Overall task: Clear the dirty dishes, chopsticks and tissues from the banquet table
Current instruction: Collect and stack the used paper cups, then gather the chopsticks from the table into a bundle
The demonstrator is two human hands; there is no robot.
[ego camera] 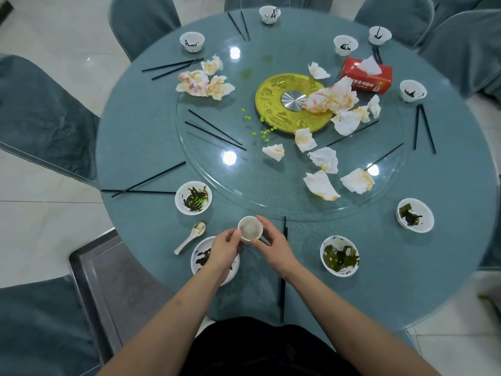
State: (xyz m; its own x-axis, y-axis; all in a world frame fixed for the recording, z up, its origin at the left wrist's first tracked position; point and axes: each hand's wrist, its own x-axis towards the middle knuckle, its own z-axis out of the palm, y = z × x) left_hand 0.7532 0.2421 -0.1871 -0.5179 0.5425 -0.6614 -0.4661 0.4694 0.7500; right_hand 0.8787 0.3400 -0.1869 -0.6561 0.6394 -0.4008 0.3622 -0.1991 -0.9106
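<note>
Dish-clearing just starting: left hand (226, 244) and right hand (272, 244) both hold small cup (250, 228) above surface (379, 280). Next, likely: carry cup to steel tray (108, 280).

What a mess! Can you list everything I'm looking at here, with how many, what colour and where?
small cup: one, white, held over the near table edge
other cups: six, white, far rim
bowls: four, white with dark green scraps, near side
spoon: one, cream, left of the nearest bowl
chopsticks: many, black, scattered
tissues: many, white, stained, on the glass turntable
tissue box: one, red, far right
gold disc: one, centre
metal tray: one, near left
chairs: several, teal covers, around the table
hands: left and right, both holding the small cup
</note>
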